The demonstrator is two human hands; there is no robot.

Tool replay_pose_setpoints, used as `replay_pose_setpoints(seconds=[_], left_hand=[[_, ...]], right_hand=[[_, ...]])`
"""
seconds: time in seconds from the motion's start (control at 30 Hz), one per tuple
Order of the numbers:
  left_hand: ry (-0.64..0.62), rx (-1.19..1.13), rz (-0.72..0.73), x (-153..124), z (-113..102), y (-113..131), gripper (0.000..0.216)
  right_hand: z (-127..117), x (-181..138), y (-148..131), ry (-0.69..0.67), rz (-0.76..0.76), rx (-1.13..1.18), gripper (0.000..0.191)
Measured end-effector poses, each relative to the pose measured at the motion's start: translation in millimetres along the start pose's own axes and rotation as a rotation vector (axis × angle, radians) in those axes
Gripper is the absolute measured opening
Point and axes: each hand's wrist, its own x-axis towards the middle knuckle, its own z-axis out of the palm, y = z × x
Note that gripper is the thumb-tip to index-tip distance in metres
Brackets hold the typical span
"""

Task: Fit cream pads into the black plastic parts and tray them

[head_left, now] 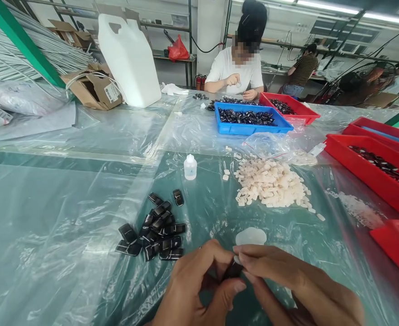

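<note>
The small black part [234,270] pinched between my left hand [199,290] and right hand [287,285] looks like glossy plastic, same as the black pieces [155,231] heaped nearby. Clear, crinkled plastic sheeting [67,226] covers the table, shiny with glare. The cream chips [270,183] look matt. The dropper bottle [190,167] is translucent plastic; the red bins [372,174] smooth plastic.

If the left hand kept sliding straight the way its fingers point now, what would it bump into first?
The left hand points right, toward the right hand, and both already pinch the same small black part between them. So it would press into that part and the right hand's fingertips almost at once.
</note>
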Motion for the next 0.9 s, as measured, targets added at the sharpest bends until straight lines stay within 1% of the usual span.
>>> replay_pose_setpoints(seconds=[0.17,0.23,0.3,0.4,0.53,0.63,0.73,0.8,0.9], left_hand=[[0.01,0.054,-0.013,-4.6,5.1,-0.2,0.018],[0.011,0.058,-0.022,-6.1,6.4,0.8,0.017],[0.001,0.057,-0.039,-6.5,7.0,1.1,0.017],[-0.013,0.054,-0.062,-5.5,7.1,-0.6,0.015],[-0.028,0.052,-0.094,-4.1,7.2,-1.7,0.015],[-0.032,0.029,-0.139,-3.0,5.9,3.1,0.017],[-0.027,0.01,-0.166,-0.9,3.6,9.5,0.019],[-0.022,0.021,-0.165,-0.3,3.0,10.8,0.017],[0.001,0.068,-0.105,-2.5,5.2,7.4,0.017]], right_hand=[[-9.3,11.8,5.8,-0.199,-0.015,0.135,0.023],[-12.2,15.1,6.4,-0.232,-0.018,0.209,0.024],[-12.5,16.2,6.6,-0.221,-0.003,0.254,0.024],[-9.2,14.6,7.7,-0.164,-0.004,0.253,0.025],[-6.1,9.3,9.3,-0.158,0.01,0.243,0.024],[-6.1,3.8,9.3,-0.133,0.082,0.246,0.024],[-4.5,-0.7,9.6,-0.132,0.141,0.2,0.033],[-2.1,-1.5,10.1,-0.108,0.111,0.165,0.035],[1.1,-0.2,8.2,-0.058,0.034,0.177,0.031]])
